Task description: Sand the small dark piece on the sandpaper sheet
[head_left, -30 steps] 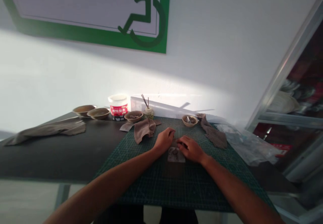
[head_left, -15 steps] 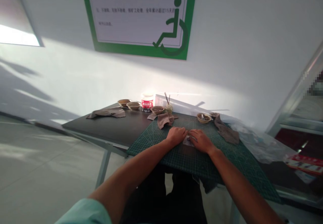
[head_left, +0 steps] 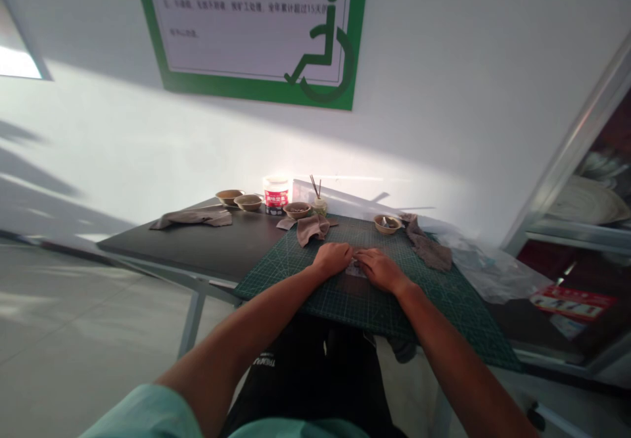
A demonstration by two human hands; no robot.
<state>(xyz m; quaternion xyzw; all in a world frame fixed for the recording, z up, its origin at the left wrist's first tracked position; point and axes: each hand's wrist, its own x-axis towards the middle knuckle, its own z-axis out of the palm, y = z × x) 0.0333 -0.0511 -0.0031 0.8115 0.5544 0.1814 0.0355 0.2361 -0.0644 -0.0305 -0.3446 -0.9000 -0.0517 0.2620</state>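
My left hand rests on the green cutting mat with its fingers curled. Right beside it, my right hand has its fingers bent and pressed together, the fingertips of both hands nearly meeting. Between and just under them lies a small, flat, pale patterned piece, partly covered by the right fingers. What the fingertips pinch is too small and hidden to make out. Beyond the hands, a crumpled brown cloth lies at the mat's far edge.
Several small bowls stand along the back, one holding something shiny. A red-labelled jar and a small bottle with sticks are near the wall. At right lie a dark cloth and clear plastic sheeting.
The whole view has shifted, so the table and sign appear further left and slightly higher. Both hands stay close together at the same spot on the mat, with only slight finger movement.
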